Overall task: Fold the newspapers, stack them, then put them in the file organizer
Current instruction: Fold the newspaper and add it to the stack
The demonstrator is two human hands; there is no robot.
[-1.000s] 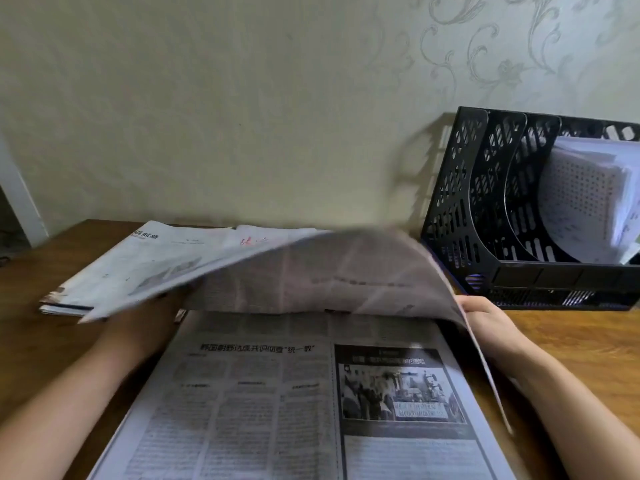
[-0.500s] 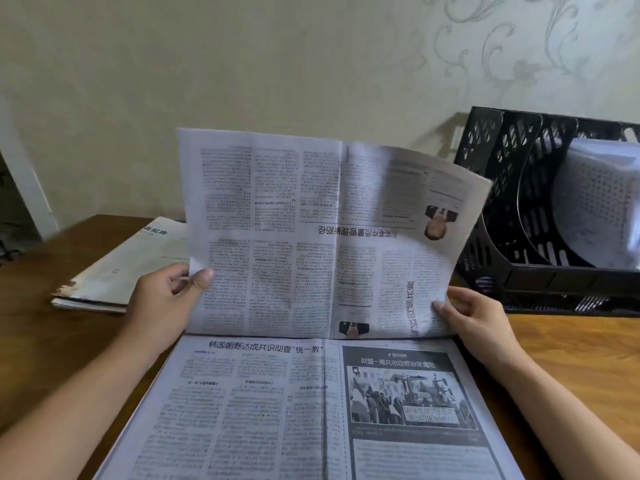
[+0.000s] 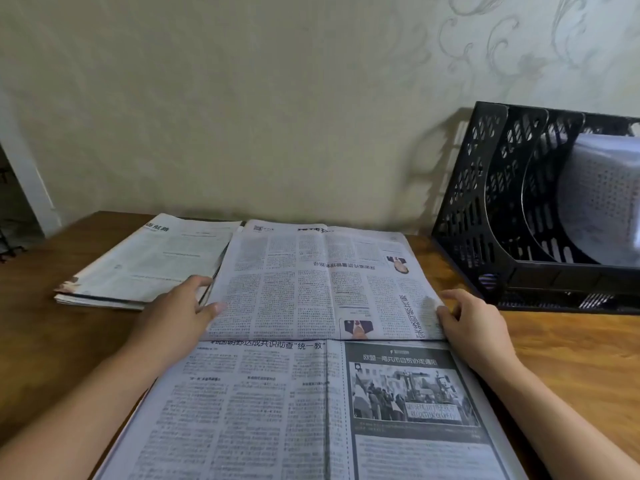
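Note:
An open newspaper [image 3: 311,410] lies on the wooden table in front of me. Its upper sheet [image 3: 311,285] is turned away from me and lies flat on the far half, with its print upside down. My left hand [image 3: 176,317] holds that sheet's left edge, thumb on top. My right hand [image 3: 474,327] holds its right edge near the crease, thumb on the paper. A stack of folded newspapers [image 3: 145,265] rests at the back left, partly under the turned sheet. The black mesh file organizer [image 3: 485,202] stands at the back right.
White papers [image 3: 602,202] sit in a right-hand slot of the organizer; its two left slots show nothing inside. A patterned wall runs behind the table. Bare wooden table [image 3: 571,358] shows between my right hand and the organizer. A door frame [image 3: 24,181] is at the far left.
Both hands lifted the upper sheet, held it upright half a second ago, and have now laid it flat on the far side of the table.

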